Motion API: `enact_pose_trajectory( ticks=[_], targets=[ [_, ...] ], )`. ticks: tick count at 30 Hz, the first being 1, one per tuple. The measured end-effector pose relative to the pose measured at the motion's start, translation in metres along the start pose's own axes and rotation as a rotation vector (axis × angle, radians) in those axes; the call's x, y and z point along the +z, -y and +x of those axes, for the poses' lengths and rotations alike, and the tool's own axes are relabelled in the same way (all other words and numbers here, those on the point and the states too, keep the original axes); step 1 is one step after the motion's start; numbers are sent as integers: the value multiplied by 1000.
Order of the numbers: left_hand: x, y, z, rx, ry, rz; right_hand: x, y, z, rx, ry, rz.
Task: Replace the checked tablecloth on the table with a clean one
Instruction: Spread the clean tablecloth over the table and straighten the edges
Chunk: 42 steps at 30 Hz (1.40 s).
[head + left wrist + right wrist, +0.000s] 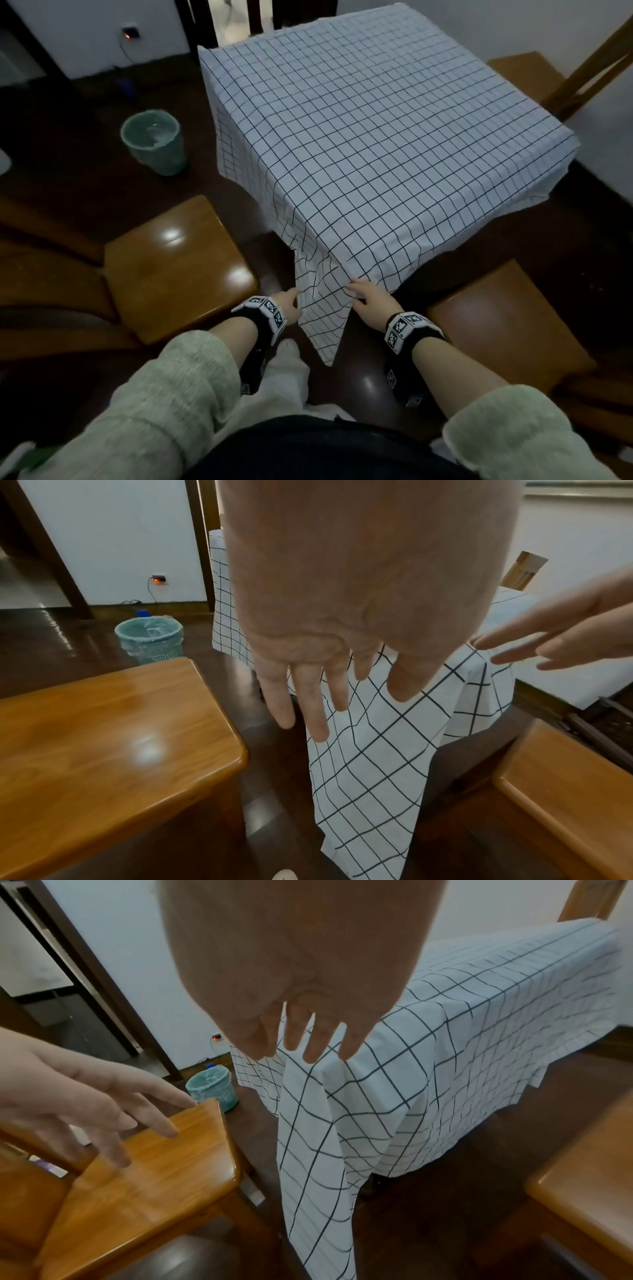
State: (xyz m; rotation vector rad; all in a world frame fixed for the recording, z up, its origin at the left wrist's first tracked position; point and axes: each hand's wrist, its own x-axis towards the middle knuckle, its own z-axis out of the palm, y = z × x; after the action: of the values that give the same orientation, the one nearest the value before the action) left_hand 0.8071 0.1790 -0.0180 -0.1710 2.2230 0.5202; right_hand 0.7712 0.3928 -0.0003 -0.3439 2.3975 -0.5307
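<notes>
Right now the white cloth w/ thin black check lines (370,144) covers the whole counter, centre to upper right of the head view, one corner hanging down at lower centre. Left hand (289,306) and right hand (371,301) flank that corner, fingers (310,704) straight and released, gripping nothing; contact w/ the cloth can't be told. Glossy wooden stool (171,267) sits at left, teal mesh bin (152,142) upper left.

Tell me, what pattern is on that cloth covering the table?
The tablecloth is white with a thin dark grid of squares, clearest in the head view.
</notes>
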Motion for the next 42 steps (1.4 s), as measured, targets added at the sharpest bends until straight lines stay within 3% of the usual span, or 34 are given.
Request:
enact_pose_trajectory(
  ticks=[4,10,16,25,33,42],
  targets=[
    [19,4,-23,25,-40,-26,20,-1,-21,17,-26,42],
    [41,35,-48,1,-47,-58,45,15,-40,69,56,16],
    [42,77,-68,-20,34,71,75,44,-57,111,64,33],
    [49,157,-98,122,129,273,165,102,-89,393,-44,106],
    [67,260,-130,180,281,378,272,200,-123,358,65,148],
    [81,278,-156,212,253,355,291,218,-168,425,28,145]
  ],
)
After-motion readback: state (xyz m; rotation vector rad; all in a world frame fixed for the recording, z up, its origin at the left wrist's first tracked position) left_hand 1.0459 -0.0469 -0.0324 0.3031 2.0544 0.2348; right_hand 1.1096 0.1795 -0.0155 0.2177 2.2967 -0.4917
